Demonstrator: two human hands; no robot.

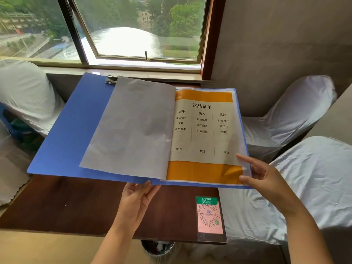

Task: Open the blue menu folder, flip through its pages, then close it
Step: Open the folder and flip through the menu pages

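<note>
The blue menu folder is held open above a dark brown surface, its left cover spread wide and a metal clip seen at its top edge. A pale turned page lies over the left cover, its blank back facing up. On the right side a drinks menu page in a clear sleeve is shown, with orange bands at top and bottom, three columns of printed items, and prices of ¥18, ¥16 and ¥15. The folder's lower edge near the spine is gripped by the left hand, thumb on top and fingers underneath. The lower right corner of the sleeve is pinched by the right hand, thumb and index finger closed on its edge, which is slightly lifted there. A QR code card in a clear stand is placed at the right end of the surface. White-covered chairs are ranged around it, and a window is set beyond.
</note>
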